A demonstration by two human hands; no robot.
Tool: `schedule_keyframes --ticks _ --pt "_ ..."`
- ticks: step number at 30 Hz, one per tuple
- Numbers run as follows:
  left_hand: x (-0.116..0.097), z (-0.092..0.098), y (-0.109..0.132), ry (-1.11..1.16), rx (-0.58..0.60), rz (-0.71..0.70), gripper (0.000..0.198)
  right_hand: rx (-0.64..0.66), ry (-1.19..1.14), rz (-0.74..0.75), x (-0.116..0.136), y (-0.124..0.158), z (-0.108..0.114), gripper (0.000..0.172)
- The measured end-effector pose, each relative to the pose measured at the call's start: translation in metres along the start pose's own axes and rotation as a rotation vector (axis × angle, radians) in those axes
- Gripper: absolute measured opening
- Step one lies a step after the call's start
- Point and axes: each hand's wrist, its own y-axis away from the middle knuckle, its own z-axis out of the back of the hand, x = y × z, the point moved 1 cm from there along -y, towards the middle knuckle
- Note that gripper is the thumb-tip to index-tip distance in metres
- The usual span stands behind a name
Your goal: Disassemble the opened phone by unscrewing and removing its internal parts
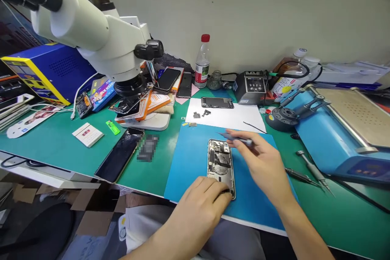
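An opened phone (219, 162) with its insides showing lies on a blue work mat (189, 162). My left hand (202, 203) rests on the phone's near end, fingers curled and pressing it down. My right hand (262, 162) is closed on a thin tool (236, 138) that looks like tweezers. The tool's tip hovers just above the phone's far right corner.
A white microscope (100, 32) stands at the left. A dark phone (120, 154) lies left of the mat. Behind the mat a white sheet (243, 115) carries a phone panel (217, 102) and small parts. Screwdrivers (310, 170), a blue machine (335, 142), a bottle (202, 63) and a soldering station (251, 87) stand around.
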Motion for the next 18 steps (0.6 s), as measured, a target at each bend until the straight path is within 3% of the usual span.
schedule_keyframes --ticks 5,11,18 --pt "0.016 -0.006 -0.020 -0.046 0.028 -0.031 0.022 0.234 0.000 -0.014 0.004 -0.018 -0.040 0.023" --pt "0.028 -0.017 -0.032 -0.087 0.043 -0.049 0.024 0.252 0.037 -0.020 0.002 -0.029 -0.048 0.024" --pt "0.030 -0.012 -0.031 -0.059 0.044 -0.053 0.022 0.273 -0.012 -0.022 -0.002 -0.035 -0.054 0.023"
